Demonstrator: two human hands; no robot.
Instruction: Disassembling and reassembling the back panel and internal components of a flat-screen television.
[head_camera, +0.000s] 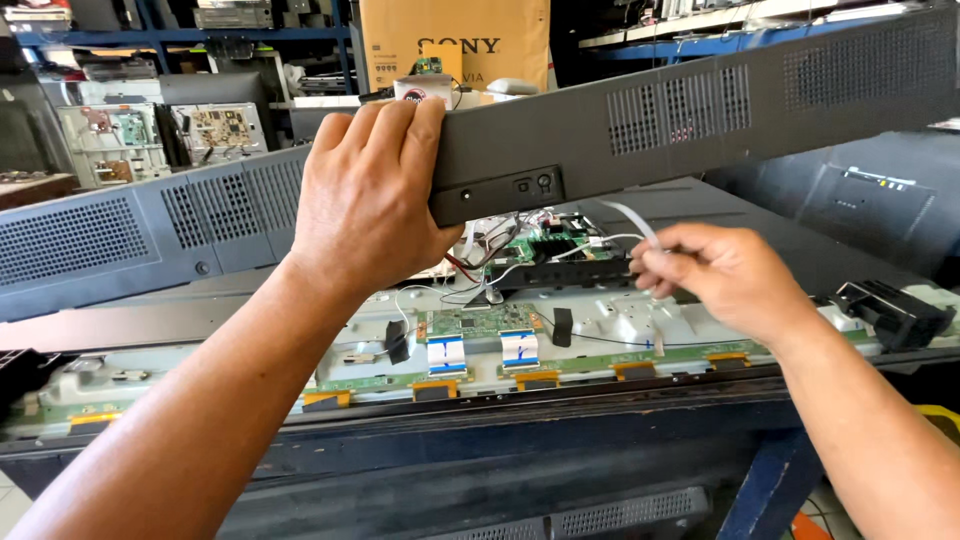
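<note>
Bright, even daylight; sharp focus.

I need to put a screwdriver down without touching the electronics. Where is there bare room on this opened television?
Bare metal shows left of the left hand, between the lifted back cover and the bottom edge strip, and on the white panel below the right hand. It is crowded in the middle: the green circuit board, flat ribbon cables and loose wires. The black speaker fills the right end.

- Long dark grey plastic back cover (640, 130): matte, with panels of fine grid-pattern vent holes.
- Green rectangular circuit board (478, 321): two white ribbon cables with blue bands.
- Thin flat white ribbon cable (628, 217): plain white.
- Pale grey metal chassis (620, 320): orange-yellow tabs along its front edge.
- Brown cardboard box (455, 40): black lettering.
</note>
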